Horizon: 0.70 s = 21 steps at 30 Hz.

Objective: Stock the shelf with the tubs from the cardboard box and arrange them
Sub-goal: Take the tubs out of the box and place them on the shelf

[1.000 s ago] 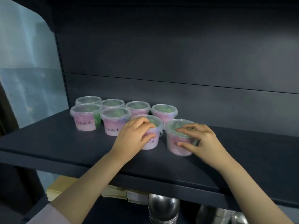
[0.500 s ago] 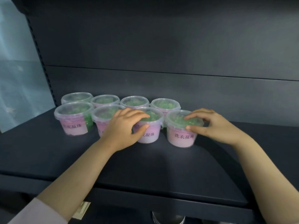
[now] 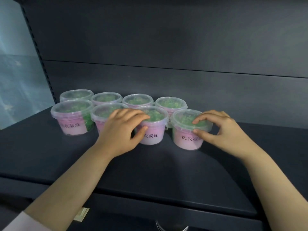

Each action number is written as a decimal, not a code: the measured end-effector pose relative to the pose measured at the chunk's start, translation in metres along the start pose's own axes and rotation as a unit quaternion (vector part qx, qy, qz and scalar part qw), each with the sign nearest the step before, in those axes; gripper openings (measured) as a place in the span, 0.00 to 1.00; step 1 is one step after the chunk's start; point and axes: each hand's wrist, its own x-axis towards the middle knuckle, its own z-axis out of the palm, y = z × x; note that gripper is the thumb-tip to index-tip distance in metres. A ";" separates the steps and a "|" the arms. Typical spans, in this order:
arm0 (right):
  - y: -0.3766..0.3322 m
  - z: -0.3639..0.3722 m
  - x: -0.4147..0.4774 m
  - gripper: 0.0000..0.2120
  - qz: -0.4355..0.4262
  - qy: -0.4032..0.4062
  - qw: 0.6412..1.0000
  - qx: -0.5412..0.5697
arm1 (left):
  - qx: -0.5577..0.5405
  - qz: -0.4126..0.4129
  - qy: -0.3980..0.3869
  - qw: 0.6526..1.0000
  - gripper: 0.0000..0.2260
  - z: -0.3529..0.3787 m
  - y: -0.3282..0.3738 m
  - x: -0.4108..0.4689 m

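third front-row tub (image 3: 153, 136) is gripped by left hand (image 3: 121, 130) | rightmost front-row tub (image 3: 184, 141) is pinched by right hand (image 3: 220, 130) | both are carried by shelf (image 3: 150, 172)

So there's eight clear-lidded tubs on a dark shelf (image 3: 150, 172), two rows of four, all with green stuff inside and pink labels with black characters. The left hand (image 3: 122, 130) is draped over the third front tub (image 3: 154, 135), fingers across the lid and thumb pressed on its side. The right hand (image 3: 221, 130) has the rightmost front tub (image 3: 185, 139), fingertips on the lid, thumb at the wall just under the rim. That tub sits a little apart from its neighbour (small gap). The back row (image 3: 138, 99) stands just behind, near the dark rear panel (image 3: 166, 47). A pink sleeve (image 3: 25, 222) shows bottom left.
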 end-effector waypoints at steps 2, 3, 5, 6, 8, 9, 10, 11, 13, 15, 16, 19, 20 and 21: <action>-0.002 0.002 -0.002 0.12 -0.027 0.012 0.999 -0.025 | 0.003 0.020 0.010 1.000 0.16 0.000 0.004 0.001; -0.005 0.004 -0.002 0.11 -0.039 0.018 0.998 -0.035 | 0.001 0.031 0.012 0.999 0.16 0.001 0.007 0.001; -0.009 0.010 -0.003 0.10 -0.050 0.030 0.997 -0.056 | -0.007 0.041 0.012 0.999 0.15 0.004 0.009 0.001; -0.012 0.014 -0.002 0.10 -0.049 0.035 0.996 -0.068 | -0.011 0.039 0.014 0.999 0.14 0.006 0.009 0.001; -0.019 0.019 -0.001 0.12 -0.040 0.038 0.995 -0.082 | -0.013 0.031 0.023 0.999 0.13 0.009 0.009 0.000; -0.022 0.020 -0.002 0.12 -0.034 0.038 0.995 -0.081 | -0.015 0.026 0.029 0.999 0.13 0.009 0.010 0.000; -0.025 0.020 -0.003 0.12 -0.023 0.038 0.996 -0.075 | -0.018 0.024 0.034 0.999 0.14 0.009 0.011 0.000; -0.029 0.019 -0.005 0.10 -0.005 0.038 0.997 -0.064 | -0.021 0.024 0.034 0.999 0.14 0.008 0.012 -0.001; -0.041 0.014 -0.014 0.11 0.041 0.036 0.998 -0.039 | -0.023 0.033 0.023 0.999 0.15 0.003 0.014 -0.003; -0.059 0.005 -0.028 0.15 0.079 0.047 0.994 -0.053 | -0.023 0.048 0.011 0.999 0.17 -0.006 0.017 -0.007; -0.070 -0.001 -0.036 0.17 0.089 0.057 0.991 -0.077 | -0.028 0.051 0.007 0.998 0.18 -0.012 0.020 -0.009; -0.102 -0.021 -0.068 0.16 0.110 0.087 0.974 -0.179 | -0.059 0.057 0.018 0.996 0.19 -0.036 0.032 -0.023; -0.113 -0.028 -0.082 0.16 0.120 0.101 0.964 -0.213 | -0.078 0.056 0.028 0.995 0.19 -0.044 0.039 -0.030; -0.126 -0.035 -0.099 0.15 0.127 0.124 0.953 -0.247 | -0.104 0.052 0.041 0.992 0.20 -0.051 0.048 -0.038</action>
